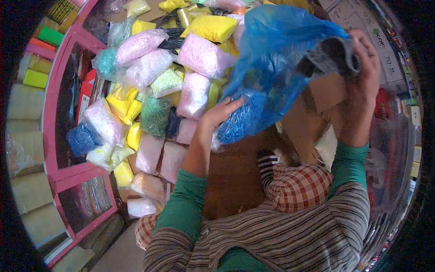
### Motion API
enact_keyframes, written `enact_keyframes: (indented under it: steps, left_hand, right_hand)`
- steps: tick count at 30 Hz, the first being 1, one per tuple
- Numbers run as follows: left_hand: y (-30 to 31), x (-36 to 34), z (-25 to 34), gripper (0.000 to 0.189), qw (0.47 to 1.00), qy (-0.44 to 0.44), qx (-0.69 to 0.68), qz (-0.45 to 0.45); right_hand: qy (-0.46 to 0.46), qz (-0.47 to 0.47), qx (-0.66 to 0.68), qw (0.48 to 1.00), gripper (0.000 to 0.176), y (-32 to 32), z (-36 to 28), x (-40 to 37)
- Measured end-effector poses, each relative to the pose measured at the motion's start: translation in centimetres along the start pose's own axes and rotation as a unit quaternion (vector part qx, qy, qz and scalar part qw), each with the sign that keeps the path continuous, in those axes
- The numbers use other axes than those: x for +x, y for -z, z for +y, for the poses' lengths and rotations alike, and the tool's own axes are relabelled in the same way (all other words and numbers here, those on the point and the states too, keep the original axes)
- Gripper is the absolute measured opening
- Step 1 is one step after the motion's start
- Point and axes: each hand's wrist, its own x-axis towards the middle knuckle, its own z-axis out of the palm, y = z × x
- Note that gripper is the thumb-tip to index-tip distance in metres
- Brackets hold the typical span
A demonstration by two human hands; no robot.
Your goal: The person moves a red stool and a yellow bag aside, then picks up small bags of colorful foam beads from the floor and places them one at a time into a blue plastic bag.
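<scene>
A large translucent blue plastic bag (276,50) stretches between my two hands. My left hand (218,115) is closed on a clear packet of blue shreds (242,119), right against the lower left of the bag. My right hand (368,63) grips the upper right end of the bag, where a grey, fuzzy-looking piece with a dark hollow (333,56) shows beside the fingers. Other contents of the blue bag are blurred behind its film. Close to my left wrist lie a pink-white packet (194,96) and a green packet of shreds (155,115).
Pink, white and yellow packets (210,28) are heaped across the left and back. A pink-framed cabinet (68,174) stands at left. Cardboard (301,120) lies beneath the bag. White printed boxes (358,20) line the right. My checked-cloth leg (301,186) is below.
</scene>
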Motion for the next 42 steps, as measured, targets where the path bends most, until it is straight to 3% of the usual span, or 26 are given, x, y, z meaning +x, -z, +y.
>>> enact_keyframes:
  steps: [2,4,5,6,7,9,10,12,14,16,17,18,20,22,23,26,27,28,30,32,34,36,38,40,41,42]
  left_hand:
    - [-0.5,-1.8,2.9,0.052,0.998,0.058,-0.025,0.005]
    - [0.5,-2.5,3.7,0.041,0.989,-0.063,-0.063,0.119]
    - [2.2,-3.1,3.5,0.039,0.958,-0.270,0.032,0.092]
    - [3.8,-3.7,3.3,0.038,0.875,-0.463,0.126,0.060]
    - [3.0,-5.3,6.6,0.046,0.955,-0.122,-0.052,0.266]
    - [2.9,-7.9,9.2,0.054,0.914,-0.264,-0.281,0.129]
    - [1.8,-9.4,10.9,0.054,0.913,-0.265,-0.281,0.132]
    - [-0.5,-11.2,13.4,0.064,0.848,-0.381,-0.368,0.017]
    - [-1.2,-10.9,13.4,0.059,0.815,-0.439,-0.369,0.079]
    - [-1.0,-10.0,12.7,0.055,0.776,-0.492,-0.369,0.139]
    - [-0.1,-8.7,11.1,0.053,0.842,-0.427,-0.074,0.322]
    - [0.8,-7.2,9.4,0.052,0.799,-0.307,0.230,0.463]
    - [1.5,-3.2,6.4,0.050,0.740,-0.321,0.420,0.416]
    - [-1.7,-3.8,5.8,0.049,0.846,-0.018,0.469,0.255]
    - [-2.2,-3.2,4.1,0.050,0.836,0.031,0.513,0.192]
    - [-3.0,-1.8,-2.0,0.053,0.810,0.106,0.571,0.084]
    - [-4.0,-2.6,-1.2,0.058,0.863,0.150,0.475,0.087]
    - [-4.0,-2.1,-2.7,0.058,0.863,0.153,0.473,0.088]
    - [-3.6,-0.9,-6.6,0.062,0.891,0.035,0.405,0.200]
    - [-4.2,-1.3,-5.5,0.061,0.920,0.009,0.321,0.224]
    - [-5.6,-2.9,-2.2,0.060,0.850,-0.115,0.401,0.321]
    - [-6.8,-3.9,-0.8,0.060,0.833,-0.066,0.464,0.295]
    - [-7.6,-3.9,-1.3,0.059,0.809,-0.015,0.524,0.266]
    - [-8.0,-3.2,-2.9,0.055,0.782,0.182,0.592,0.067]
    - [-8.0,-3.2,-3.8,0.055,0.783,0.182,0.591,0.069]
    - [-8.2,-3.3,-4.6,0.048,0.800,0.162,0.569,0.102]
  right_hand:
    - [0.056,0.065,0.035,0.996,0.018,0.3,-1.3,-0.3]
    - [0.064,0.033,0.032,0.997,0.025,1.4,-1.8,-0.5]
    - [0.075,0.088,-0.004,0.993,0.025,1.6,-1.9,-0.8]
    - [0.085,0.142,-0.040,0.985,0.025,1.5,-2.2,-1.2]
    - [0.023,0.143,0.003,0.990,0.024,0.6,-2.8,-1.6]
    - [-0.015,0.136,0.027,0.990,0.023,-0.9,-2.5,-2.4]
    - [-0.052,0.131,0.047,0.989,0.023,-1.5,-2.2,-2.7]
    - [-0.088,0.122,0.068,0.986,0.022,-1.9,-1.9,-3.2]
    - [-0.087,-0.110,0.042,0.989,0.024,-1.6,-1.9,-3.5]
    - [-0.089,-0.123,0.096,0.984,0.023,-3.4,-3.0,-4.2]
    - [-0.117,-0.135,0.100,0.979,0.023,-3.2,-3.5,-4.4]
    - [-0.144,-0.147,0.104,0.973,0.023,-2.9,-3.7,-4.6]
    - [-0.146,-0.166,0.112,0.969,0.022,-2.5,-3.6,-4.6]
    - [-0.193,-0.094,0.045,0.976,0.020,-3.1,-3.1,-4.7]
    - [-0.192,-0.003,-0.022,0.981,0.016,-3.7,-2.4,-4.6]
    - [-0.253,-0.008,-0.035,0.967,0.013,-2.6,2.8,-4.1]
    - [-0.255,-0.010,-0.034,0.966,0.013,-1.5,5.3,-3.9]
    - [-0.258,0.013,-0.039,0.965,0.012,-0.1,7.9,-3.6]
    - [-0.267,0.031,-0.043,0.962,0.011,0.2,8.5,-3.5]
    - [-0.218,-0.094,0.059,0.970,0.010,-0.5,6.3,-2.8]
    - [-0.147,-0.108,0.003,0.983,0.010,-1.0,6.2,-2.1]
    - [-0.030,-0.147,-0.109,0.983,0.012,-1.6,6.3,-1.5]
    - [-0.059,-0.128,-0.144,0.980,0.013,-1.1,9.7,-1.2]
    - [-0.047,-0.144,-0.277,0.949,0.016,-0.8,13.1,-1.3]
    - [-0.182,-0.253,-0.303,0.900,0.018,0.2,14.4,-0.9]
    - [-0.180,-0.255,-0.305,0.900,0.018,0.4,15.5,-1.4]
